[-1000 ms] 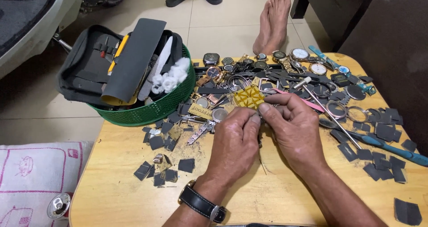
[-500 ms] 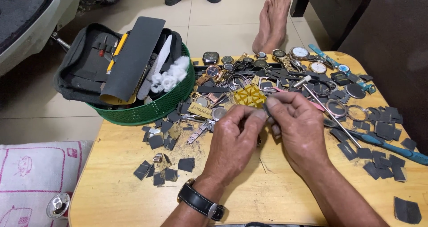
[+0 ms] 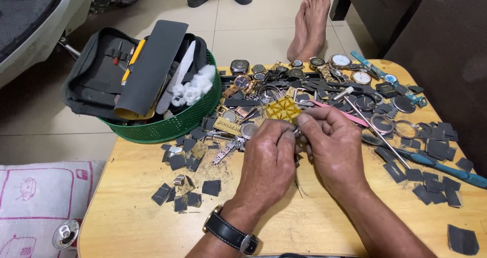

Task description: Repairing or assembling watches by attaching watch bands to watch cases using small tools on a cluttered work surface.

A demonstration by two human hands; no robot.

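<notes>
Both your hands have drawn a little closer together since half a second ago, fingertips now meeting just below the yellow grid piece [image 3: 283, 109]. Your left hand [image 3: 269, 159] is curled nearly shut, thumb and forefinger pinched on a small metal part [image 3: 296, 133]; your right hand [image 3: 332, 146] is likewise closed round that part from the other side. What the part is, you cannot tell, as the fingers hide most of it. A black-strapped watch [image 3: 229, 231] sits on your left wrist. Above and right of the grid piece lies a heap of watches [image 3: 324, 75]; a green basket [image 3: 175, 123] holding a grey tool case stands to its left. Dark cut squares [image 3: 185, 187] lie scattered on the wooden surface [image 3: 132, 222] below-left of the grid piece, and a blue-handled tool [image 3: 446, 169] lies well right of it.
</notes>
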